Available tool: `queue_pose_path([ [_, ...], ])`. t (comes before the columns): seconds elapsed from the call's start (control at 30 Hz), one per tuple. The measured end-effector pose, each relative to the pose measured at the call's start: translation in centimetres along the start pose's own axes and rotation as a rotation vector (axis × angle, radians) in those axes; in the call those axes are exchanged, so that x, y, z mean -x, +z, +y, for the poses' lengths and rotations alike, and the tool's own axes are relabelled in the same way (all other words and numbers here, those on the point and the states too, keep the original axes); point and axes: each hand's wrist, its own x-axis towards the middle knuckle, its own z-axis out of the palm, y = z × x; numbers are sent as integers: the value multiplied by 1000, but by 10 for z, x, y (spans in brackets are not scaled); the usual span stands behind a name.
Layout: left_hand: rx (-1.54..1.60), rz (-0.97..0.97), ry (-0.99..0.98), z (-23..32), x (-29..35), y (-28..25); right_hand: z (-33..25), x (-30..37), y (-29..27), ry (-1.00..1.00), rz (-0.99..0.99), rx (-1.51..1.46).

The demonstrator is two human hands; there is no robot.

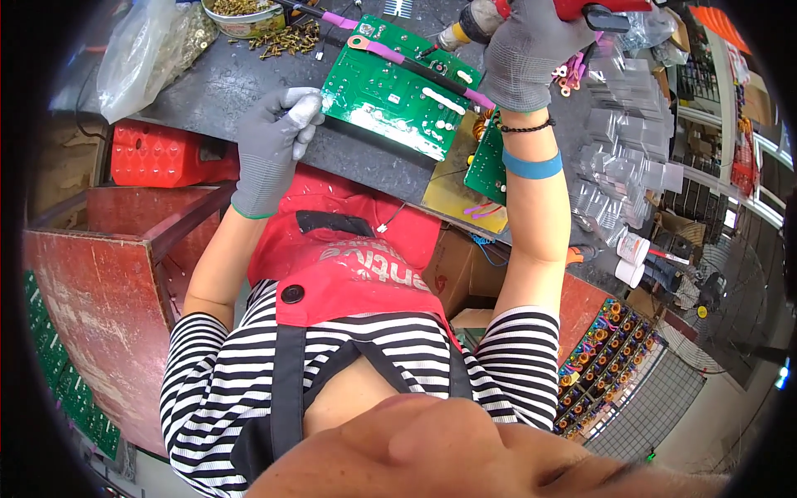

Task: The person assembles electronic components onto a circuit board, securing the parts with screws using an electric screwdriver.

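Observation:
A green circuit board (pixel 390 104) lies on the dark workbench in front of me, with a black cable (pixel 436 75) in pink sleeving and a ring terminal lying across it. My left hand (pixel 282 137), in a grey glove, is at the board's left edge. Its fingers are pressed together, and whatever they may hold is too small to make out. My right hand (pixel 531 62), also gloved, is wrapped round a red cordless screwdriver (pixel 577 10) at the far right of the board. The tool's yellow and grey front end points left, over the board's far edge.
Brass screws (pixel 286 39) lie beside a tub (pixel 242 18) at the far left, near a clear plastic bag (pixel 154 58). A second board (pixel 486 170) sits under my right wrist. Clear plastic pieces (pixel 627 137) cover the bench's right. A red bin (pixel 158 158) stands below left.

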Motion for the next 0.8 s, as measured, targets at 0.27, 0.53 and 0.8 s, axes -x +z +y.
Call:
queue_pose_path([
  [0.27, -16, 6, -16, -1, -3, 2, -7, 5, 14, 150, 5, 191],
  [0.53, 10, 1, 85, -11, -2, 0, 2, 11, 10, -8, -14, 47],
  [0.8, 118, -33, 208, -4, 34, -6, -28, 12, -33, 109, -26, -342],
])
